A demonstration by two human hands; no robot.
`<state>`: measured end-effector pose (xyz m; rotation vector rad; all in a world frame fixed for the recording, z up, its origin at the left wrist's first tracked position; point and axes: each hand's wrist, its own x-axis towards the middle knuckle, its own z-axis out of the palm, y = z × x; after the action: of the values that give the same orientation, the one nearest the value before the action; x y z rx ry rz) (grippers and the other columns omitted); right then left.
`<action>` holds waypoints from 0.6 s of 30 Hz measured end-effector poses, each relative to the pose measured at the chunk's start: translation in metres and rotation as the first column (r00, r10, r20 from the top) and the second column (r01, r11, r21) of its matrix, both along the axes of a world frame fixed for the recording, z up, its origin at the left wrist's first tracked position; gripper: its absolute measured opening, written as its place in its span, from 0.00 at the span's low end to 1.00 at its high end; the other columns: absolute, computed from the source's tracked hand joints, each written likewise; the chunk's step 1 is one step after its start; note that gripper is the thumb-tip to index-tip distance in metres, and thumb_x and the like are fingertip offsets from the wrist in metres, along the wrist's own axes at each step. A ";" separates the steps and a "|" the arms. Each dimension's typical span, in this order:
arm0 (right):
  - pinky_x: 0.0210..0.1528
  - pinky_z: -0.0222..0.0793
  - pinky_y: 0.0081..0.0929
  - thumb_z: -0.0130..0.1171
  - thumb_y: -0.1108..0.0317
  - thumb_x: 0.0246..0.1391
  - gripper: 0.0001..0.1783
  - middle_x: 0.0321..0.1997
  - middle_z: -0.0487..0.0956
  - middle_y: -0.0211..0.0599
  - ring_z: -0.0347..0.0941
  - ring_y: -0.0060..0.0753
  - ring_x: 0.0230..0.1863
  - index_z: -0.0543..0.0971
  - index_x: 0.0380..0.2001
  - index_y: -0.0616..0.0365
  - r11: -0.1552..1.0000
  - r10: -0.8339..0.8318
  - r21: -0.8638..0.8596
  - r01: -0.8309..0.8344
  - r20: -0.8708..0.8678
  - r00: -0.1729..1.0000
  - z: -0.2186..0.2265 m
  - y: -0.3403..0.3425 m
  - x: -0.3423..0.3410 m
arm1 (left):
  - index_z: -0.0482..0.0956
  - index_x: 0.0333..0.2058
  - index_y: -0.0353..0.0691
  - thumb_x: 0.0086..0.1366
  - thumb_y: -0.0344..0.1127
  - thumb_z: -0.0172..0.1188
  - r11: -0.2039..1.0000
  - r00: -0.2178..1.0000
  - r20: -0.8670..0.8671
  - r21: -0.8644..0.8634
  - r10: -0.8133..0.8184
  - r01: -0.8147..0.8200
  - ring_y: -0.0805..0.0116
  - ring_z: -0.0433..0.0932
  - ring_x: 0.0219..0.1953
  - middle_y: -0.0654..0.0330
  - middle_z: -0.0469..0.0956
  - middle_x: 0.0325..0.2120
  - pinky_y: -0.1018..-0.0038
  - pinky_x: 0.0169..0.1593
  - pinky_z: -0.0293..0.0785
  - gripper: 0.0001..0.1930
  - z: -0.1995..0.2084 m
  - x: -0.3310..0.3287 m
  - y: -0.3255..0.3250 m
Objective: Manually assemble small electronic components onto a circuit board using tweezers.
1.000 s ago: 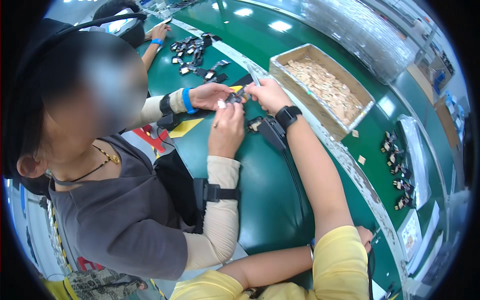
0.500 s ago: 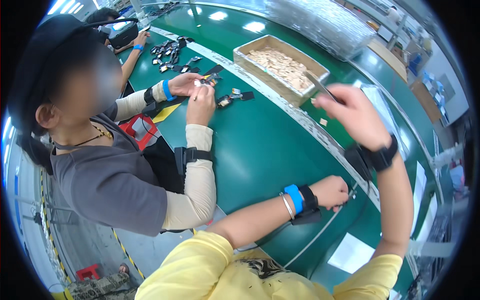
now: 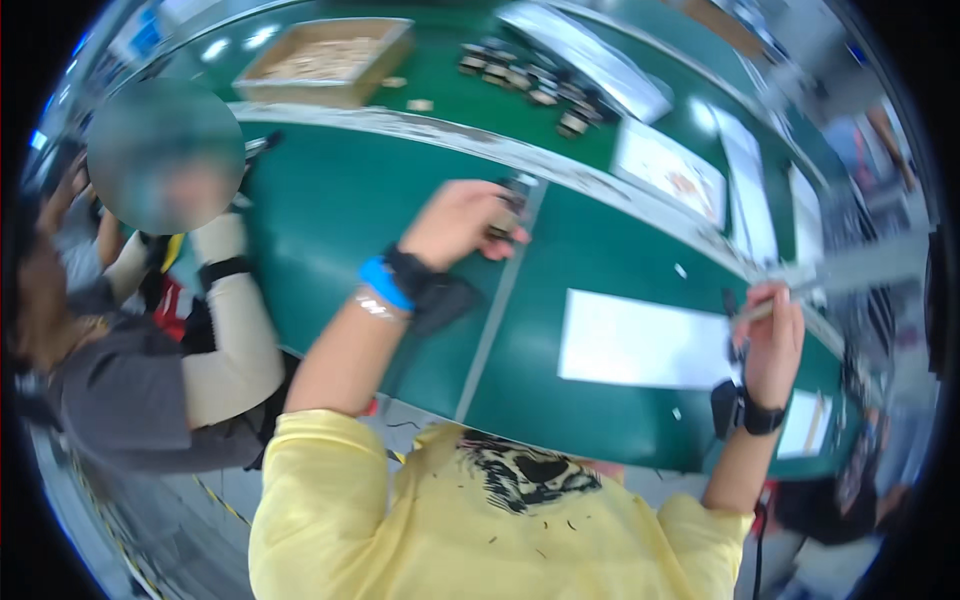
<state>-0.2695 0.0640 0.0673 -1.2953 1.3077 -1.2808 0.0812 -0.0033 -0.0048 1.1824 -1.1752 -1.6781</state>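
Observation:
My left hand (image 3: 465,222) is over the green table, a little short of the pale divider strip. Its fingers are closed around a small dark part (image 3: 508,205) with a tan face, blurred by motion. Off to the right, my right hand (image 3: 775,345) is raised beside a white sheet (image 3: 640,340). Thumb and fingers there pinch a thin greyish tool (image 3: 753,313), too smeared to tell its kind. Beyond the divider, several dark parts with tan faces (image 3: 540,88) lie in a row.
A shallow box (image 3: 370,88) of tan chips stands at the far left, with loose chips (image 3: 420,105) beside it. More white sheets (image 3: 672,168) lie beyond the divider (image 3: 430,135). A co-worker in grey (image 3: 130,400) sits close on my left.
The view has swung right. My right hand has left the chip box and come down beside the white sheet. My left hand now holds the dark part up, its tan face showing.

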 end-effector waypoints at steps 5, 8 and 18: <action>0.25 0.69 0.22 0.38 0.56 0.62 0.19 0.30 0.70 0.38 0.69 0.26 0.23 0.69 0.31 0.62 0.989 -0.120 -0.052 0.138 0.259 0.958 -0.027 0.008 -0.049 | 0.74 0.35 0.31 0.58 0.32 0.43 1.000 1.000 0.017 0.024 -0.017 0.016 0.73 0.75 0.21 0.54 0.78 0.27 0.80 0.25 0.73 0.13 0.010 -0.051 0.017; 0.31 0.73 0.25 0.38 0.56 0.62 0.19 0.32 0.70 0.40 0.72 0.29 0.26 0.68 0.31 0.63 0.981 -0.128 -0.095 0.169 0.334 0.934 -0.036 0.008 -0.072 | 0.73 0.35 0.31 0.59 0.32 0.43 0.994 0.987 -0.162 0.107 -0.015 0.033 0.71 0.76 0.23 0.53 0.77 0.28 0.79 0.28 0.75 0.13 0.011 -0.094 0.030; 0.39 0.75 0.27 0.45 0.68 0.58 0.10 0.38 0.71 0.45 0.75 0.34 0.34 0.68 0.37 0.65 0.942 -0.174 -0.214 0.260 0.351 0.920 -0.044 0.024 -0.081 | 0.71 0.42 0.29 0.61 0.29 0.40 0.897 0.916 -0.135 0.194 -0.377 0.397 0.66 0.78 0.29 0.49 0.77 0.33 0.76 0.34 0.76 0.15 0.005 -0.159 0.059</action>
<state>-0.3503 0.0878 0.0231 -1.0642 1.0950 -1.7899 -0.0782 0.0556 0.0004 1.0271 -1.2524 -2.1868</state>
